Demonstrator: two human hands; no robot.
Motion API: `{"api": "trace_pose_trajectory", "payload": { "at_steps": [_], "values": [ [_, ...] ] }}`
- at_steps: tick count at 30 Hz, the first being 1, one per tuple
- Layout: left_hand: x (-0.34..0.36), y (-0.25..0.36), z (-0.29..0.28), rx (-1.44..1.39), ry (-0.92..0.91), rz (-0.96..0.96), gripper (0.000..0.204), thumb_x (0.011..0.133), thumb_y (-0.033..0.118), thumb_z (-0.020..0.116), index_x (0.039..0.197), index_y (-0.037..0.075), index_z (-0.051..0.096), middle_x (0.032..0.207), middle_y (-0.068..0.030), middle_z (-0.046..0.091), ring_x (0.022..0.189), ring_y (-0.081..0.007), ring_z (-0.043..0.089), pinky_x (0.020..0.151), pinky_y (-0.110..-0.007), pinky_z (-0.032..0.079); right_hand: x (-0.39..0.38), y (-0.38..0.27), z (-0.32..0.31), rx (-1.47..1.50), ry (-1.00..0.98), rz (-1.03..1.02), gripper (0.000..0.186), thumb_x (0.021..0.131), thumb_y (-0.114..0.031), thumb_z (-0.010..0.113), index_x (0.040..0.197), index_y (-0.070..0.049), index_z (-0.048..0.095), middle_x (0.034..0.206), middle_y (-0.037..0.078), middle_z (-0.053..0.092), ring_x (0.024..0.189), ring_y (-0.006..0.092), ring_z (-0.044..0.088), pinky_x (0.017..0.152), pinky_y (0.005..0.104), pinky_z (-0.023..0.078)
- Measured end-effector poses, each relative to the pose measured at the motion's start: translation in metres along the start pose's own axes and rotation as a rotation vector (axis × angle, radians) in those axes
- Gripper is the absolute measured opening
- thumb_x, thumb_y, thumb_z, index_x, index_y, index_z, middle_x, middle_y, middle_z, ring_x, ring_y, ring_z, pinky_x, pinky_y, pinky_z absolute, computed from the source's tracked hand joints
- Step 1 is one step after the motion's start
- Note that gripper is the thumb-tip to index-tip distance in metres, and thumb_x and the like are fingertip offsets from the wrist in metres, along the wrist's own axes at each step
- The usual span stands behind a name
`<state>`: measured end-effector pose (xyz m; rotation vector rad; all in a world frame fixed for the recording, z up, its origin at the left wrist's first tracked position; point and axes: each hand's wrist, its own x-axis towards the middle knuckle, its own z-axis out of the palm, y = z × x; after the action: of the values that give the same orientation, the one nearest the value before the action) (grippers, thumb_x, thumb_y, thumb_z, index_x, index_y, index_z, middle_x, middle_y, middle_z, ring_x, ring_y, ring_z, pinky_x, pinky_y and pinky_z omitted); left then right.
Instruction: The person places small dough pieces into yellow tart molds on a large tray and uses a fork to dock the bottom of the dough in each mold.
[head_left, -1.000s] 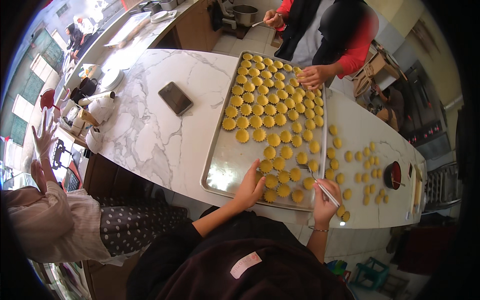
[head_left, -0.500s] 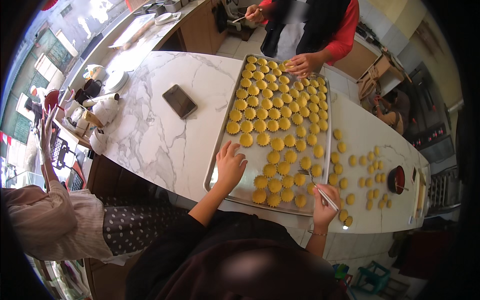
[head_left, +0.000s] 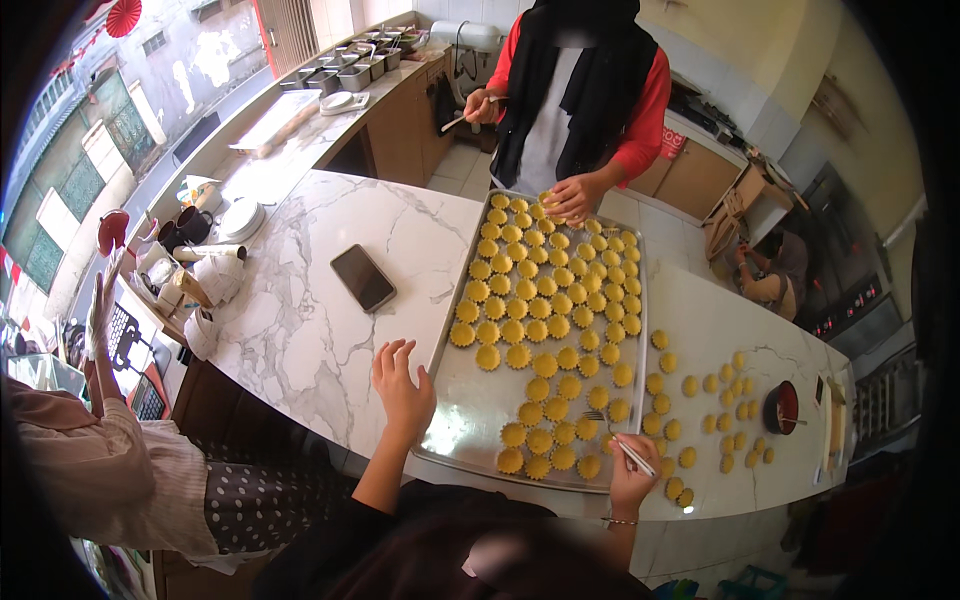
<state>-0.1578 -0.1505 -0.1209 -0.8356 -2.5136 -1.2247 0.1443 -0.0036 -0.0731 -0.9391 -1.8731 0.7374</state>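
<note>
Basically: right hand (head_left: 631, 484) grips a metal fork (head_left: 634, 458) by the handle, tines beside the near-right fluted tart shells (head_left: 539, 441); can't tell if tines touch. Left hand (head_left: 405, 393) holds nothing, fingers spread, off the near-left side of the metal baking tray (head_left: 465, 400).

Shells: yellow, shallow, packed in rows on the tray, bare metal at its left. More small yellow rounds (head_left: 726, 423) lie loose on the marble-patterned surface (head_left: 400, 230), right of the tray, near a dark bowl (head_left: 781, 405). Phone (head_left: 363, 278) lies left of the tray. A co-worker's hand (head_left: 575, 200) is at the tray's far end.

Handling, my read: shells light, probably soft dough, easy to dent or tear; can't tell if tins sit underneath. Hold by the outer fluted wall, fingertips only, no squeeze on the rim. Tray likely slick, so a shell may slide if pushed. Fork stiff and light; best held mid-handle, light tine pressure, free hand steadying the shell's side.
</note>
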Motion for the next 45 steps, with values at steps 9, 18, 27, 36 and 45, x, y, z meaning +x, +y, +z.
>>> {"api": "trace_pose_trajectory", "payload": {
  "at_steps": [9, 18, 27, 36, 45],
  "values": [
    [0.001, 0.019, 0.047, -0.002, -0.403, 0.162, 0.066, 0.072, 0.020, 0.075, 0.129, 0.002, 0.046, 0.119, -0.0155, 0.053, 0.112, -0.0341, 0.049, 0.096, -0.043, 0.040, 0.020, -0.020, 0.026, 0.089, -0.039, -0.015, 0.016, 0.074, 0.008, 0.072, 0.087, 0.000, 0.068, 0.086, 0.009, 0.062, 0.080, 0.0198, 0.063, 0.070, 0.0309, 0.052],
    [0.003, 0.022, 0.060, -0.053, -0.474, 0.132, 0.080, 0.072, 0.021, 0.076, 0.139, 0.005, 0.036, 0.120, -0.0183, 0.051, 0.111, -0.0360, 0.050, 0.094, -0.043, 0.043, 0.006, -0.016, 0.030, 0.022, 0.025, -0.002, 0.016, 0.073, 0.005, 0.074, 0.087, -0.001, 0.068, 0.087, 0.010, 0.063, 0.079, 0.0215, 0.063, 0.070, 0.0332, 0.052],
    [0.006, 0.014, 0.069, -0.144, -0.492, 0.164, 0.079, 0.076, 0.022, 0.074, 0.142, 0.007, 0.033, 0.125, -0.0186, 0.049, 0.113, -0.0373, 0.050, 0.094, -0.043, 0.044, -0.004, -0.028, 0.043, -0.004, 0.023, 0.025, 0.015, 0.074, 0.005, 0.073, 0.088, 0.000, 0.068, 0.087, 0.010, 0.063, 0.080, 0.0218, 0.063, 0.069, 0.0326, 0.052],
    [0.006, 0.015, 0.084, -0.159, -0.506, 0.184, 0.077, 0.077, 0.026, 0.071, 0.141, 0.007, 0.031, 0.114, -0.0179, 0.052, 0.107, -0.0357, 0.052, 0.089, -0.043, 0.045, -0.019, -0.020, 0.042, 0.071, 0.022, 0.047, 0.013, 0.083, 0.003, 0.066, 0.095, 0.000, 0.066, 0.097, 0.006, 0.057, 0.080, 0.0105, 0.056, 0.065, 0.0225, 0.047],
    [-0.019, 0.008, 0.058, -0.153, -0.577, 0.235, 0.081, 0.074, 0.023, 0.071, 0.142, 0.008, 0.030, 0.110, -0.0175, 0.053, 0.101, -0.0364, 0.053, 0.086, -0.044, 0.045, -0.018, -0.024, 0.038, 0.040, -0.035, -0.059, 0.016, 0.081, 0.007, 0.066, 0.095, 0.000, 0.066, 0.091, 0.008, 0.058, 0.080, 0.0145, 0.059, 0.065, 0.0252, 0.048]
  ]
}}
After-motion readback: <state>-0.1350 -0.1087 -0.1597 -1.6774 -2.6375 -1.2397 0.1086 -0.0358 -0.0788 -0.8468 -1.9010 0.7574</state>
